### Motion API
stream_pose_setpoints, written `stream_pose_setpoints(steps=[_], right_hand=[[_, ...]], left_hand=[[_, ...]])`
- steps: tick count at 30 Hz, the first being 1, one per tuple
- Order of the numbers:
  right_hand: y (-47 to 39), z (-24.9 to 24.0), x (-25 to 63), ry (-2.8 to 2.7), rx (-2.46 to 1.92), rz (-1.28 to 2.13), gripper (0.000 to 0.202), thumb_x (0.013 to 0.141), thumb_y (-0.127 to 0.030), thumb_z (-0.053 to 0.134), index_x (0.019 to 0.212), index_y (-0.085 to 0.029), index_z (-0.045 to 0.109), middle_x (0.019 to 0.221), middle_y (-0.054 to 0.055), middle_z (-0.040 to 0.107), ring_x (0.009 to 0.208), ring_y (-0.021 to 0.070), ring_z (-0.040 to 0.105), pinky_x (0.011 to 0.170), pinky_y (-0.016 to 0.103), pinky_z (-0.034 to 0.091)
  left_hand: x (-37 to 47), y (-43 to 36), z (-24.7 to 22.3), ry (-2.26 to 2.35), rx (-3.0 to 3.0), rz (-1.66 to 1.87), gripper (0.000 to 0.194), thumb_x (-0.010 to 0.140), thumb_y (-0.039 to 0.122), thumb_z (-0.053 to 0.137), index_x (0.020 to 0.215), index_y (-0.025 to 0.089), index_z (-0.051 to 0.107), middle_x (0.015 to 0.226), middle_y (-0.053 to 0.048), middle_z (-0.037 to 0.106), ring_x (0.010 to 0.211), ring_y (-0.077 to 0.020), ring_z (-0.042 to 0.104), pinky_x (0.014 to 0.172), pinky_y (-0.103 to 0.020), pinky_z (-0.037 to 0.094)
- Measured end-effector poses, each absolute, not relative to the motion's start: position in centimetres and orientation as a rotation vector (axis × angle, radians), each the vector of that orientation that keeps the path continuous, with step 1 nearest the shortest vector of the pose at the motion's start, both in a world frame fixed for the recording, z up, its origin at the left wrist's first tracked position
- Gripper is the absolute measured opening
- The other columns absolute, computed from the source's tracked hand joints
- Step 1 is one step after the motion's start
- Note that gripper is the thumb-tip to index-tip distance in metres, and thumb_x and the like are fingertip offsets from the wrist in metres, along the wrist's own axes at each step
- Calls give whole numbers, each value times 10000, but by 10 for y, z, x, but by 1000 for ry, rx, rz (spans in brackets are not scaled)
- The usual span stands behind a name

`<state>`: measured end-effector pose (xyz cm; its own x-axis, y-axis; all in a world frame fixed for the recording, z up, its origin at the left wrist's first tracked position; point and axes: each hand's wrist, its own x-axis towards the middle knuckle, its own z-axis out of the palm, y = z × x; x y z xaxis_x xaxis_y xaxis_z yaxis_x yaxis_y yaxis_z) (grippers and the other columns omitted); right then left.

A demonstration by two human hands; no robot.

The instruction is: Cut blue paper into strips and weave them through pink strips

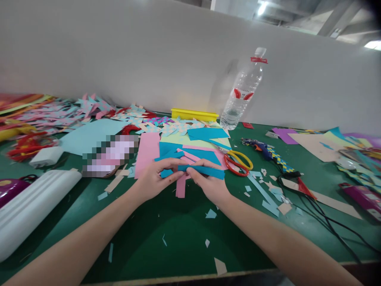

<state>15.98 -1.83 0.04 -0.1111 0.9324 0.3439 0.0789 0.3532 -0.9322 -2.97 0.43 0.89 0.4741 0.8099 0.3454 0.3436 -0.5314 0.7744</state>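
Note:
Between my two hands is a blue paper strip (210, 171), its right end sticking out past my right fingers. My left hand (156, 176) pinches the strip's left part with thumb and forefinger. From the other side my right hand (212, 184) grips it, thumb on top. A pink paper strip (180, 188) hangs down just below the fingertips; whether it is joined to the blue one I cannot tell. Behind the hands lie blue paper sheets (208, 134) and a pink sheet (148, 151). Scissors (238, 163) with red and yellow handles rest right of my right hand.
A water bottle (242, 93) leans by the grey partition (133, 55). A phone (111, 155), a white charger (46, 157) and a long white case (38, 206) lie left. Right are a woven strap (279, 159), black cables (324, 218) and paper scraps. Woven paper pieces line the back.

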Motion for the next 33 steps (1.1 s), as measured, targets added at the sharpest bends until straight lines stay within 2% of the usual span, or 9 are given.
stream_pose_setpoints(steps=[9,13,18,27,30,33], right_hand=[[-21,-1,157,-1495,-960,959,130,799,-350,658,771,-224,659,723,1,660,642,139,611,588,271,509],[-23,1,155,-1493,-940,913,101,787,-323,670,769,-223,669,735,4,661,680,149,616,618,282,510],[-25,4,155,-1480,-930,923,91,789,-302,666,754,-219,662,706,2,650,656,147,606,607,284,504],[-25,4,155,-1443,-913,960,106,788,-321,671,741,-226,655,685,1,667,655,164,648,617,305,554],[-25,4,155,-1405,-875,1047,104,788,-330,672,760,-232,650,716,8,683,685,183,675,656,338,581],[-26,5,154,-1380,-857,1102,103,788,-327,674,773,-229,649,730,15,691,703,195,685,673,356,592]], left_hand=[[-30,2,9,985,2048,1008,278,842,407,604,1029,217,688,1038,-59,702,971,-224,641,881,-339,513],[-29,1,9,981,1952,1021,355,797,415,665,1092,218,664,1049,-61,700,921,-217,658,797,-317,552],[-29,1,8,1002,1869,971,338,773,405,697,1054,218,679,913,-38,728,763,-186,683,706,-288,571],[-27,-3,11,988,1819,966,273,776,417,685,941,200,692,805,-24,741,757,-223,707,673,-305,581],[-27,-2,11,967,1849,974,239,811,406,652,918,196,694,769,-18,737,724,-202,701,646,-278,571],[-27,-1,10,933,1868,986,217,844,383,620,920,196,699,818,-20,737,735,-177,692,644,-248,557]])
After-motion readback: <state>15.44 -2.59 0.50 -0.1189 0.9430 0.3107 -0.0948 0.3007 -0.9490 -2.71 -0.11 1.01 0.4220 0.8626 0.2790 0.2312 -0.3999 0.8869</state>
